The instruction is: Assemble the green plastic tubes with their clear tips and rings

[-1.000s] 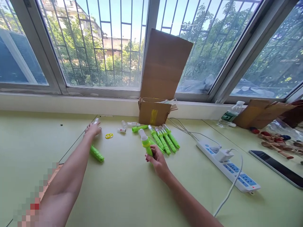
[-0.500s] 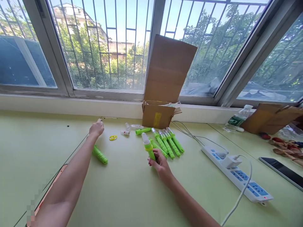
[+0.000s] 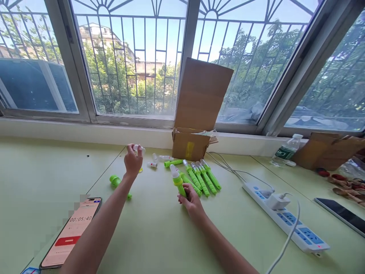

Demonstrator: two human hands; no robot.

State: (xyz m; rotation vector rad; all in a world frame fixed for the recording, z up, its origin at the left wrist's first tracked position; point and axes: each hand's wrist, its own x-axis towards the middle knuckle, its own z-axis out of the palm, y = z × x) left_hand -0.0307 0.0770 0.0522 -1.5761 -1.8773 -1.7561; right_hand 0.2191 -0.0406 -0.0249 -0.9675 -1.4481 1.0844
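My right hand point(image 3: 191, 199) is closed round a green ribbed plastic tube point(image 3: 179, 186), which has a yellow ring and a whitish translucent tip and is tilted upward. Farther left and back, my left hand point(image 3: 132, 161) pinches a clear plastic cap point(image 3: 139, 148) above the table. A yellow ring point(image 3: 140, 170) shows partly behind that hand. Another green tube point(image 3: 115, 180) lies by my left forearm, which covers part of it. Small clear pieces point(image 3: 153, 165) lie between my hands. Several green tubes with clear tips point(image 3: 203, 176) lie just beyond my right hand.
An open cardboard box point(image 3: 186, 146) stands against the window ledge. To the right are a white power strip point(image 3: 285, 217) with cables, a water bottle point(image 3: 286, 150) and a dark-screened tablet or phone point(image 3: 340, 215). A phone running a timer point(image 3: 72, 232) lies beside my left forearm.
My left hand has moved right from the back left of the table, and a clear cap now shows in its fingers. My right hand keeps holding the green tube in nearly the same place.
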